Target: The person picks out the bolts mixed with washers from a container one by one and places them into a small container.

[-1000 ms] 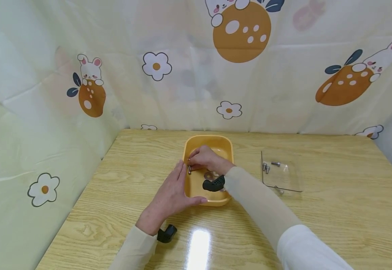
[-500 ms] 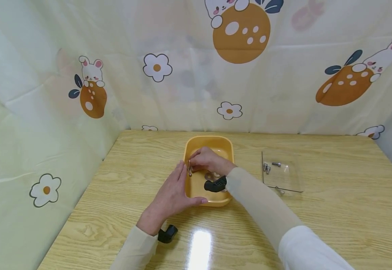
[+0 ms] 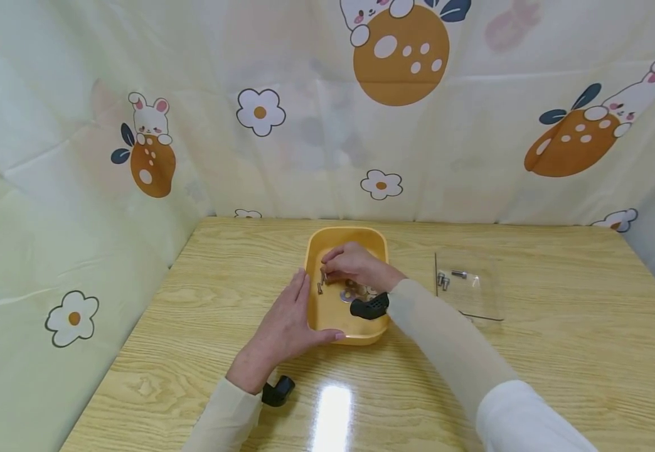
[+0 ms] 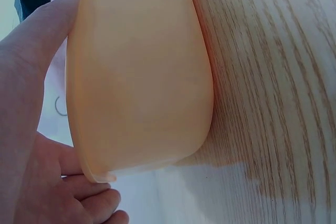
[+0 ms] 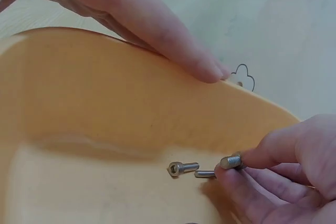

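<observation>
My left hand (image 3: 282, 326) rests at the near left corner of an orange plastic bin (image 3: 356, 339), fingers extended along the left rim and thumb spread over the near rim. Inside the bin, my right hand (image 3: 356, 263) pinches a small metal screw (image 5: 231, 161) between thumb and index finger, its threaded end showing. Below that hand, a socket-head screw (image 5: 182, 168) lies on the bin floor. The shank of another screw (image 5: 205, 173) shows beside it, partly hidden behind the fingertips. Several flat washers (image 3: 348, 295) lie near the right wrist, partly covered by it.
Right of the bin is a clear plastic box (image 3: 491, 285) with several socket-head screws (image 3: 443, 281) in it. A thin dark rod (image 3: 482, 316) lies along its near side. Black devices (image 3: 369, 307) sit at both wrists. A patterned curtain (image 3: 316, 144) hangs behind the wooden table (image 3: 237, 257).
My right hand has drawn slightly right, away from the bin's left wall, keeping a screw in its fingertips. More washers now show beneath the wrist. The left hand stays in place.
</observation>
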`<act>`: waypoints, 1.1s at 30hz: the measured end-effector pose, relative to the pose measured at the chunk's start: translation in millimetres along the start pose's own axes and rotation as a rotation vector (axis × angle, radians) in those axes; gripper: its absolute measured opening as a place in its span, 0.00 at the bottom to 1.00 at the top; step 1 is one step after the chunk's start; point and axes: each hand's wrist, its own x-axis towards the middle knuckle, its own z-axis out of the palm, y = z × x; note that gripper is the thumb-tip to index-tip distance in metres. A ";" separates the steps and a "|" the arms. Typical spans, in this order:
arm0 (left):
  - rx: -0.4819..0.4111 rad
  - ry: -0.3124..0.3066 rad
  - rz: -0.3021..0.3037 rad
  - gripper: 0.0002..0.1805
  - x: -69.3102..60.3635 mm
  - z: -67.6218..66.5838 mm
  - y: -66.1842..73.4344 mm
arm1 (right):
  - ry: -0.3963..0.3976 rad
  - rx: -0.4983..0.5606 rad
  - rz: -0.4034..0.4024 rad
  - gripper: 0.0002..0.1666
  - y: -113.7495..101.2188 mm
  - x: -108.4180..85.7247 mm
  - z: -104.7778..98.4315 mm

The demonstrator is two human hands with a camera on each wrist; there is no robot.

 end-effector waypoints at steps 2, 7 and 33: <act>-0.004 0.000 0.001 0.71 -0.2 -0.5 0.3 | -0.006 0.025 -0.001 0.19 -1.5 -1.0 -1.2; -0.004 0.004 0.013 0.71 -0.1 -0.4 0.4 | -0.012 0.096 -0.006 0.21 -6.7 -5.2 -5.4; 0.006 0.047 0.077 0.74 3.9 -4.3 5.6 | -0.032 0.177 -0.117 0.24 -12.8 -44.5 -55.3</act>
